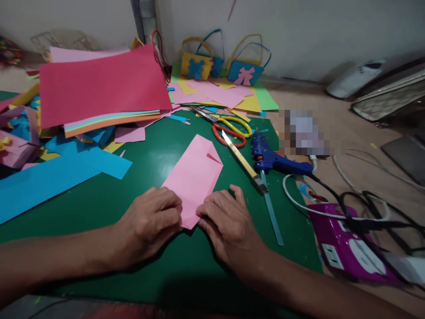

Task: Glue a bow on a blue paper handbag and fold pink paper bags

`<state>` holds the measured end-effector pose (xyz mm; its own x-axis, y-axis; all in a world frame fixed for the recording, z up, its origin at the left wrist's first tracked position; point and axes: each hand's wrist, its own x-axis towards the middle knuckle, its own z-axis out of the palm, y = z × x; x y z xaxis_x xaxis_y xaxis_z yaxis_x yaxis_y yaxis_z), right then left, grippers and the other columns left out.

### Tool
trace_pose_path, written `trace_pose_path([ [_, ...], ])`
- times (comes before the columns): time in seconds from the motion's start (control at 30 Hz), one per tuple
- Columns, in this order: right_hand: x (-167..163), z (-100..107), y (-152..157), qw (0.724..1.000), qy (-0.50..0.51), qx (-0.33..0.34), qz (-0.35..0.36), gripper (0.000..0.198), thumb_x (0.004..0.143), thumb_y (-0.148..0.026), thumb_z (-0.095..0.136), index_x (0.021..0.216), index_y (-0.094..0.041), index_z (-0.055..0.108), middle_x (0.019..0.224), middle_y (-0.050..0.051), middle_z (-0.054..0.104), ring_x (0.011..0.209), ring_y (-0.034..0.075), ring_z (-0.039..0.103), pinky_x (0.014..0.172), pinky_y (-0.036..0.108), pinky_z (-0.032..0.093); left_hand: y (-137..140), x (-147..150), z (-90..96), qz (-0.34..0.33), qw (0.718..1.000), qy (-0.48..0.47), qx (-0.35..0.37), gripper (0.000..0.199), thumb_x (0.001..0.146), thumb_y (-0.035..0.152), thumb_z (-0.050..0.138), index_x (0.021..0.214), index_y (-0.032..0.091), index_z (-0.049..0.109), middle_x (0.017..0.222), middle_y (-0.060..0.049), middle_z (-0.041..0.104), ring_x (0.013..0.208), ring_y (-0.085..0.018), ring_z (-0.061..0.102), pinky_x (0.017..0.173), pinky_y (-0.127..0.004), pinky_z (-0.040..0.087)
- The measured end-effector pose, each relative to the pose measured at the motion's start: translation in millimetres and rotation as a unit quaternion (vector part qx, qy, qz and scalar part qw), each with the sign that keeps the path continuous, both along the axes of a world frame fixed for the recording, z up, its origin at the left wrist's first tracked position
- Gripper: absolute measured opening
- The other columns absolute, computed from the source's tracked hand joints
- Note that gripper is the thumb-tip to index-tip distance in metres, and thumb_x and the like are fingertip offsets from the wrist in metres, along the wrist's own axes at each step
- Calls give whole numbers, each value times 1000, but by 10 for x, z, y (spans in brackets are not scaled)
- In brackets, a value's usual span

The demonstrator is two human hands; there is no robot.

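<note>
A folded pink paper piece lies slanted on the green cutting mat, with a creased flap at its far right corner. My left hand is closed on its near left edge, the fingers curled over the paper. At the near right corner, my right hand pinches the edge between thumb and fingers. Beyond the paper rest scissors with red and yellow handles. A craft knife and a blue glue gun with a glue stick lie to the right.
Stacked coloured paper sheets and blue strips occupy the left. Small paper bags with bows stand against the wall. A purple power strip, tangled cables and a white bottle are on the right.
</note>
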<state>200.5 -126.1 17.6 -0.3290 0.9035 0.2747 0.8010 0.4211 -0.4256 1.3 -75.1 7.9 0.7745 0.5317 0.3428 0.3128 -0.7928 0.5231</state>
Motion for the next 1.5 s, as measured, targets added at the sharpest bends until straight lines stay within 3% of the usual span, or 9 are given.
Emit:
trace_pose_path([
  [0.37,-18,-20,41,1000,16,-18,-6,12,83,-11,57,77,-19,64,76,0,55,76,16,49,89,41,25,-4,23,-34,-5,998,30,53,14,93,17,46,86,18,58,77,-2,60,71,-15,50,64,-30,31],
  [0.77,-2,-11,36,1000,19,-16,-7,14,83,-14,59,70,-18,61,74,-1,56,75,15,49,91,41,25,-25,13,21,-14,1000,19,9,18,93,13,42,81,17,54,78,-3,60,72,-15,50,67,-32,32],
  [1.0,-33,4,24,999,-31,1,-18,18,84,-11,52,69,-17,58,74,1,54,75,16,48,90,42,26,-41,69,55,34,999,42,5,24,95,16,37,75,16,51,71,-3,54,68,-15,44,63,-32,29],
  [1.33,-52,-9,69,993,-105,47,-26,19,85,-11,48,71,-16,59,75,5,55,76,19,46,87,44,29,-21,119,71,85,993,67,-35,21,89,15,41,71,15,50,76,-3,54,73,-16,46,69,-36,31],
  [1.5,-54,-11,66,994,-96,49,-30,20,87,-14,46,71,-16,58,75,5,56,75,19,47,87,44,30,-15,139,49,109,991,70,-41,21,88,15,43,67,16,47,75,-3,53,72,-16,44,67,-35,32],
])
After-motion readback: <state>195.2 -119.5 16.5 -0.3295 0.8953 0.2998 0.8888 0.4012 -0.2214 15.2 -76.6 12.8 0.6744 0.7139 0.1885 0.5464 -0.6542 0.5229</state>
